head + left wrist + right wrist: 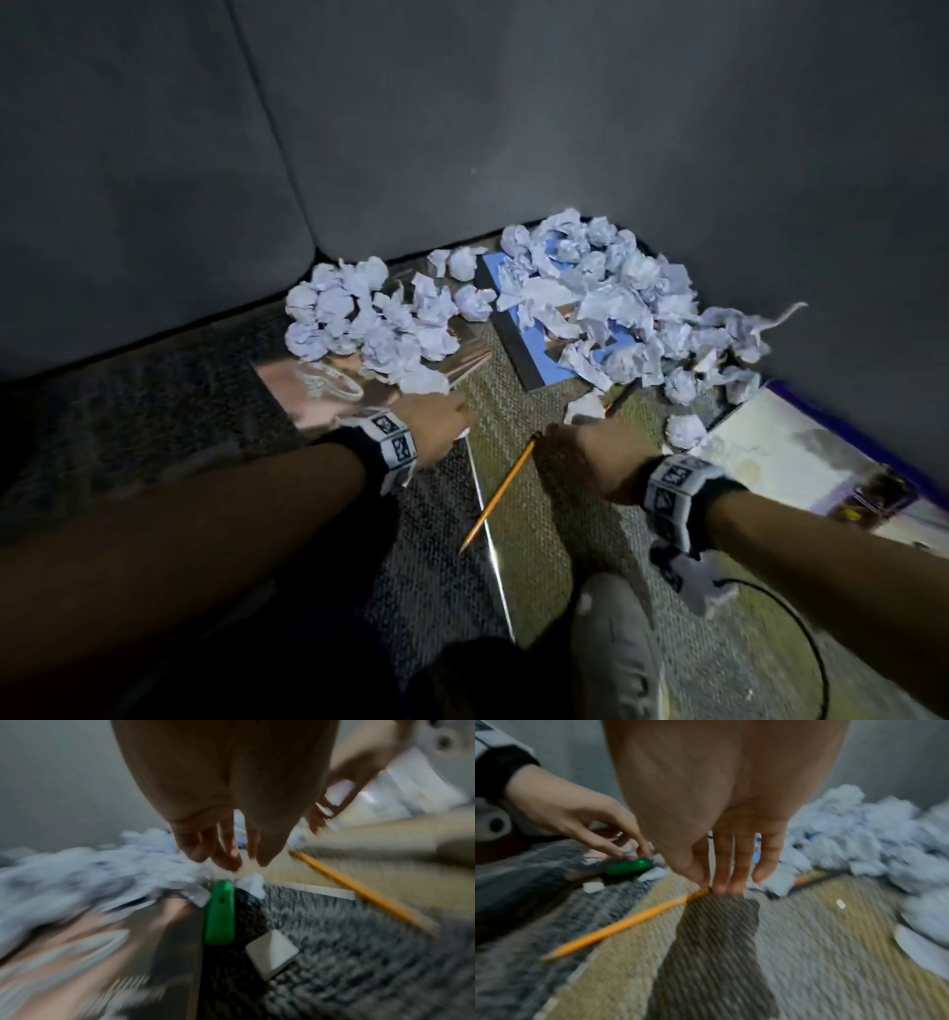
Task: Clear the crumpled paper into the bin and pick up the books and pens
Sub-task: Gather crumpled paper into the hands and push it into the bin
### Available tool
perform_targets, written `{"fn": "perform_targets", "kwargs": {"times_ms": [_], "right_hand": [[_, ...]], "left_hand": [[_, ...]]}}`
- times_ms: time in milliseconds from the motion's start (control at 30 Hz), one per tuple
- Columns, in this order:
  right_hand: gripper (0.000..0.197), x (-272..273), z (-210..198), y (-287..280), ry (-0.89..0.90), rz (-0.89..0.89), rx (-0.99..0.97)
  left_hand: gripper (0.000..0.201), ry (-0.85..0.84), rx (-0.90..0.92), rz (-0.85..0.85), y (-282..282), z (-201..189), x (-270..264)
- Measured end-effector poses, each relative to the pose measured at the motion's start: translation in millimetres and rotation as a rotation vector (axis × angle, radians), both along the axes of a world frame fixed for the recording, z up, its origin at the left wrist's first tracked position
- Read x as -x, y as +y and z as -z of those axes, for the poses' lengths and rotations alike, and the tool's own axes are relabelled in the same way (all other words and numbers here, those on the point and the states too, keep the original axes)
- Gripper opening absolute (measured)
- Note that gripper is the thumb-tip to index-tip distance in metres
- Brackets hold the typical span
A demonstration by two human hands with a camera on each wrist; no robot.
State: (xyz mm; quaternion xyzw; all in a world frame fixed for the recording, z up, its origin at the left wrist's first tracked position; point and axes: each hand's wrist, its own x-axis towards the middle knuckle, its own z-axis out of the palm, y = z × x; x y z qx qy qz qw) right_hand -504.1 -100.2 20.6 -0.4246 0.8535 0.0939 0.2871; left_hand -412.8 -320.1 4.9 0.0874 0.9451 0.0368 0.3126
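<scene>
Now the right hand [721, 850] sets straight fingertips [722, 886] on the yellow pencil [500, 493] at frame centre; the left hand [436, 426] reaches open-fingered toward crumpled paper [369, 324] upper left. The pencil looks light, stiff and prone to roll; pinching mid-shaft seems best.

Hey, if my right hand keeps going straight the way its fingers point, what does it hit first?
Probably the small crumpled white paper ball just past the right hand, whose fingertips sit by the yellow pencil end; the dark pencil lies close beside it. Depth is unclear.
</scene>
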Motion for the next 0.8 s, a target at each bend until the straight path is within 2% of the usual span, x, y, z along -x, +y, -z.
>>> {"fn": "perform_targets", "kwargs": {"times_ms": [100,200,233,333,433,533,600,633,667,733,800], "right_hand": [[0.049,9.6,30.8,29.2,0.175,0.127,0.137],[0.076,19.8,47.2,43.5,0.229,0.152,0.093],[0.074,22.7,48.9,44.9,0.223,0.118,0.084],[0.052,27.7,50.5,37.5,0.19,0.003,0.07],[0.032,31.3,51.7,24.6,0.172,0.022,0.145],[0.019,27.0,49.8,20.6,0.119,0.211,0.321],[0.005,24.6,43.5,31.3,0.117,0.49,0.492],[0.006,26.2,41.8,41.4,0.128,0.626,0.582],[0.009,29.2,40.9,53.7,0.162,0.711,0.646],[0.008,37.5,40.6,83.8,0.257,0.757,0.62],[0.012,41.1,42.9,110.7,0.297,0.776,0.459]], "left_hand": [[0.036,0.049,0.162,0.136,11.8,23.7,17.4],[0.033,0.064,0.203,0.199,10.8,32.9,23.9],[0.031,0.061,0.214,0.232,8.3,33.6,23.9],[0.021,0.058,0.255,0.275,3.3,33.8,26.1],[0.009,0.133,0.008,0.14,19.8,22.0,37.7],[0.018,0.129,-0.322,-0.189,43.8,1.3,57.3],[0.019,0.163,-0.304,-0.146,63.1,0.5,73.0],[0.013,0.151,-0.31,-0.168,76.3,0.1,78.8],[0.017,0.176,-0.303,-0.173,89.9,1.4,85.2],[0.029,0.222,-0.301,-0.143,113.8,12.1,98.5],[0.04,0.215,-0.245,-0.129,136.0,34.6,109.6]]}}
